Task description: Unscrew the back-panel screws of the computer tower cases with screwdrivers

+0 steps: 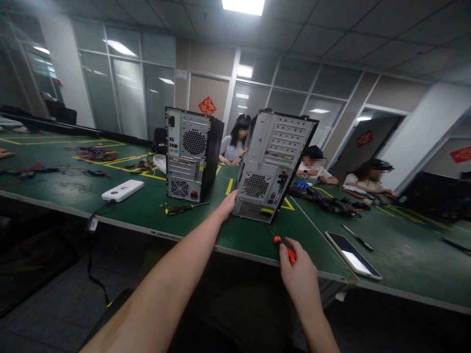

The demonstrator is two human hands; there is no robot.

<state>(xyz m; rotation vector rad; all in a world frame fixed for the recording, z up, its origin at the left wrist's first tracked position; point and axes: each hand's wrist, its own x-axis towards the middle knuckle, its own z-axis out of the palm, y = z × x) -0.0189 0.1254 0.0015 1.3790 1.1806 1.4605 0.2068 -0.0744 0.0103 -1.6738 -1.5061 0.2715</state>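
Computer case: a grey tower (274, 164) stands tilted on the green counter (154, 211), rear panel toward the wearer, leaning to the right, with its lower edge near the counter's front edge.
Head view, left hand: the left hand (228, 203) reaches across and presses against the lower left corner of that tilted tower; its fingers are hidden behind the hand, so I cannot tell how far they curl.
Head view, right hand: the right hand (300, 274) is wrapped tight around the red-and-black handle of a screwdriver (283, 245), whose dark shaft points up toward the bottom of the tower's rear panel.
Second tower: another case (191, 154), black-sided, stands upright just left of the first, its back fan grilles showing.
Loose tools: a yellow-and-black screwdriver (184, 208) lies on the counter in front of the second tower, with small screws scattered nearby.
White box: a flat white device (122, 190) with a cable running off the counter's edge lies to the left.
Phone: a smartphone (353, 255) lies face up to the right, near the edge, beside a dark pen (357, 238).
Writing: red paper decorations (207, 105) hang on the far glass wall; their characters are too small to read, and no label on either tower is legible.
Others: three people (312, 164) sit at the far side among tangled cables.
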